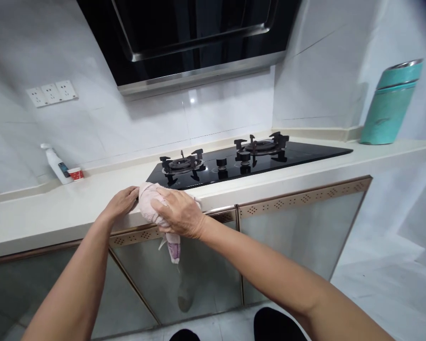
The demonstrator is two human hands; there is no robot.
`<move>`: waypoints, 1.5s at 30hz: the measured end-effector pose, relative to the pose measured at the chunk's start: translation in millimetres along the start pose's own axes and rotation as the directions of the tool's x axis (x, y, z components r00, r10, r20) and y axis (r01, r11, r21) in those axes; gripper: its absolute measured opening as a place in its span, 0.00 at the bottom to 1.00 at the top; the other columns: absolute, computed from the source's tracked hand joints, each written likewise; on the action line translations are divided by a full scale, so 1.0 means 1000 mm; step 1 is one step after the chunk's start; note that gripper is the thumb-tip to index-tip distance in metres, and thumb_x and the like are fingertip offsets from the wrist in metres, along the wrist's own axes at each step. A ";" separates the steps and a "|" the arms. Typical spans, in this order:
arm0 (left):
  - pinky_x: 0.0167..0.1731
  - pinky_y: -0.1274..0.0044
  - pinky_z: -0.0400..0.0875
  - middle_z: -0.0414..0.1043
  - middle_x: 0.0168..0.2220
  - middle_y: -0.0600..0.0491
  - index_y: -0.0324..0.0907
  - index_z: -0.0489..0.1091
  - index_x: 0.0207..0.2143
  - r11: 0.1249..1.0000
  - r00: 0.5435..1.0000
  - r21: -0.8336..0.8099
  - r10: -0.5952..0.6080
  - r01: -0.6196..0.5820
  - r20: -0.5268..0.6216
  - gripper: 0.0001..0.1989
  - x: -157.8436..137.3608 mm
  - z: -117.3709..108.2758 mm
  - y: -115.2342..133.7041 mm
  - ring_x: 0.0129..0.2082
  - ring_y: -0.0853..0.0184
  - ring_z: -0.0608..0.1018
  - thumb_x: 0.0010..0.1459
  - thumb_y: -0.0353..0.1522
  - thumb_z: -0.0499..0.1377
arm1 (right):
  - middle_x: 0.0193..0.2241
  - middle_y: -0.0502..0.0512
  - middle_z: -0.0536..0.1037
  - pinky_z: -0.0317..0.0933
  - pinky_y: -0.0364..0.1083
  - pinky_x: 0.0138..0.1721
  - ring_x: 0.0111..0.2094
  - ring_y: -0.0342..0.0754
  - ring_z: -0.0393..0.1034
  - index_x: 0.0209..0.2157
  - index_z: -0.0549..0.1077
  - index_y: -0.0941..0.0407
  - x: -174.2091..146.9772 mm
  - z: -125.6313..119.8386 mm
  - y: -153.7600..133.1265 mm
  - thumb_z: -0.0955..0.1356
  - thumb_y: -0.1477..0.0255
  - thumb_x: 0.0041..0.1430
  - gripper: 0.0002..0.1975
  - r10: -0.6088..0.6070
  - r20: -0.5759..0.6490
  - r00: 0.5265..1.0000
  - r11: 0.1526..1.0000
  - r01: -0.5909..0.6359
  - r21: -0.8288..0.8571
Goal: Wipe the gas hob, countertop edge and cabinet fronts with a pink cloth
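Note:
My right hand (181, 212) grips a bunched pale pink cloth (149, 201) at the front edge of the white countertop (102, 196). One end of the cloth, with a purple patch, hangs down before the cabinet door (206, 265). Just left of the cloth, my left hand (122, 202) rests on the counter edge with its fingers stretched out. Behind the cloth lies the black glass gas stove (213, 175), with two burners and two knobs.
A black range hood (199, 42) hangs above the stove. At the left stand a white spray bottle (57, 165) and a small red cup (75, 174). A tall turquoise container (390, 111) stands at the right end. Wall sockets (52, 93) are on the left.

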State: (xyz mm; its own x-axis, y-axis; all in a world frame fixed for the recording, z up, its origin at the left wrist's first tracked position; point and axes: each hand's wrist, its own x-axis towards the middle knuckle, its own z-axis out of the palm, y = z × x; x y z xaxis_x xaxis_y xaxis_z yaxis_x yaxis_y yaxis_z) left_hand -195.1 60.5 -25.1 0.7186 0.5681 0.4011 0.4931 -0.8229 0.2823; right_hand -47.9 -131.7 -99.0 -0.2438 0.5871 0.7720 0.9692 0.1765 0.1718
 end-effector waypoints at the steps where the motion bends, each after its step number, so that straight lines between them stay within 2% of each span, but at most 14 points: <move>1: 0.53 0.72 0.71 0.79 0.50 0.48 0.41 0.76 0.48 1.000 1.000 0.010 -0.022 0.022 0.015 0.32 0.001 0.001 -0.001 0.49 0.57 0.78 0.59 0.51 0.45 | 0.67 0.66 0.57 0.56 0.62 0.58 0.62 0.62 0.58 0.59 0.63 0.51 -0.008 -0.004 0.007 0.70 0.59 0.58 0.30 0.018 0.002 1.000 1.000 -0.018 -0.001; 7: 0.55 0.71 0.69 0.77 0.53 0.49 0.43 0.75 0.52 0.993 0.995 0.068 -0.100 0.099 0.007 0.32 0.002 0.003 0.000 0.53 0.55 0.77 0.56 0.52 0.48 | 0.65 0.62 0.62 0.55 0.62 0.58 0.62 0.61 0.59 0.56 0.67 0.48 -0.077 -0.046 0.063 0.66 0.49 0.57 0.30 0.190 0.043 0.981 0.981 -0.189 -0.038; 11: 0.56 0.69 0.69 0.77 0.53 0.48 0.43 0.75 0.52 0.991 0.995 0.083 -0.102 0.101 0.007 0.32 0.001 0.002 0.003 0.53 0.54 0.77 0.56 0.52 0.48 | 0.60 0.66 0.68 0.56 0.62 0.57 0.59 0.62 0.63 0.53 0.68 0.52 -0.129 -0.082 0.108 0.67 0.49 0.51 0.32 0.399 -0.053 0.916 0.904 -0.402 -0.146; 15: 0.55 0.68 0.70 0.78 0.51 0.49 0.44 0.75 0.51 0.992 0.996 0.097 -0.085 0.085 -0.006 0.31 0.002 0.003 0.002 0.52 0.53 0.77 0.56 0.51 0.48 | 0.58 0.70 0.69 0.57 0.62 0.57 0.59 0.65 0.63 0.55 0.65 0.56 -0.175 -0.116 0.146 0.65 0.50 0.48 0.36 0.581 -0.201 0.789 0.755 -0.614 -0.228; 19: 0.55 0.67 0.69 0.77 0.53 0.48 0.43 0.74 0.52 0.992 0.997 0.102 -0.081 0.080 0.000 0.32 0.003 0.004 0.001 0.53 0.53 0.77 0.57 0.52 0.47 | 0.58 0.72 0.68 0.59 0.60 0.56 0.59 0.65 0.63 0.60 0.62 0.60 -0.201 -0.147 0.165 0.61 0.52 0.52 0.38 0.672 -0.330 0.663 0.615 -0.748 -0.251; 23: 0.55 0.68 0.70 0.78 0.52 0.48 0.44 0.75 0.51 0.993 0.997 0.082 -0.079 0.080 -0.015 0.31 0.002 0.006 0.001 0.52 0.53 0.77 0.57 0.51 0.48 | 0.56 0.69 0.70 0.61 0.59 0.53 0.56 0.66 0.66 0.62 0.60 0.59 -0.192 -0.168 0.163 0.57 0.54 0.58 0.35 0.764 -0.374 0.526 0.479 -0.850 -0.217; 25: 0.54 0.68 0.70 0.78 0.52 0.49 0.44 0.75 0.51 0.995 0.997 0.070 -0.074 0.074 -0.014 0.31 0.001 0.006 0.002 0.52 0.54 0.77 0.57 0.51 0.48 | 0.53 0.68 0.74 0.63 0.58 0.50 0.53 0.66 0.69 0.61 0.61 0.57 -0.177 -0.176 0.159 0.57 0.52 0.60 0.34 0.829 -0.336 0.447 0.405 -0.894 -0.189; 27: 0.54 0.68 0.70 0.77 0.53 0.48 0.44 0.74 0.52 0.995 0.997 0.066 -0.075 0.076 -0.007 0.32 0.001 0.006 0.003 0.52 0.54 0.77 0.56 0.52 0.47 | 0.51 0.67 0.75 0.64 0.58 0.47 0.50 0.66 0.70 0.59 0.64 0.56 -0.160 -0.180 0.156 0.58 0.51 0.60 0.32 0.875 -0.276 0.397 0.359 -0.916 -0.180; 29: 0.54 0.68 0.70 0.77 0.53 0.48 0.44 0.74 0.53 0.994 0.997 0.072 -0.082 0.082 -0.003 0.32 0.000 0.006 0.003 0.52 0.53 0.77 0.56 0.52 0.47 | 0.50 0.67 0.75 0.64 0.57 0.45 0.49 0.65 0.70 0.57 0.66 0.56 -0.144 -0.181 0.155 0.60 0.53 0.59 0.30 0.891 -0.206 0.404 0.363 -0.908 -0.212; 35: 0.53 0.67 0.70 0.77 0.54 0.48 0.45 0.74 0.52 0.994 0.997 0.079 -0.069 0.071 -0.022 0.31 0.001 0.008 0.000 0.53 0.53 0.77 0.57 0.52 0.48 | 0.50 0.67 0.73 0.64 0.55 0.41 0.44 0.61 0.71 0.56 0.66 0.57 -0.100 -0.167 0.147 0.62 0.57 0.57 0.29 0.851 0.034 0.525 0.506 -0.798 -0.328; 41: 0.53 0.69 0.70 0.76 0.55 0.49 0.45 0.73 0.54 0.993 0.998 0.102 -0.057 0.058 -0.013 0.32 0.002 0.009 -0.003 0.54 0.54 0.77 0.58 0.53 0.47 | 0.47 0.63 0.73 0.63 0.51 0.38 0.38 0.53 0.70 0.54 0.66 0.55 -0.056 -0.132 0.118 0.64 0.57 0.56 0.27 0.745 0.199 0.637 0.667 -0.723 -0.179; 45: 0.53 0.68 0.70 0.76 0.55 0.49 0.46 0.73 0.54 0.991 0.997 0.115 -0.075 0.076 -0.011 0.32 0.002 0.009 -0.003 0.53 0.53 0.77 0.59 0.53 0.45 | 0.48 0.65 0.73 0.64 0.53 0.40 0.40 0.56 0.70 0.53 0.66 0.55 -0.024 -0.102 0.097 0.64 0.57 0.56 0.26 0.661 0.259 0.704 0.744 -0.661 -0.098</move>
State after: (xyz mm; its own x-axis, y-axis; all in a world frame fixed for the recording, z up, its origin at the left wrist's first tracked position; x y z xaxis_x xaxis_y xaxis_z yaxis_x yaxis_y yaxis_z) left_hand -191.4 64.2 -32.9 0.6740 0.6281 0.3888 0.5989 -0.7728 0.2101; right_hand 55.5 -209.0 -38.5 0.4595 0.7349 0.4987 0.8854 -0.3344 -0.3230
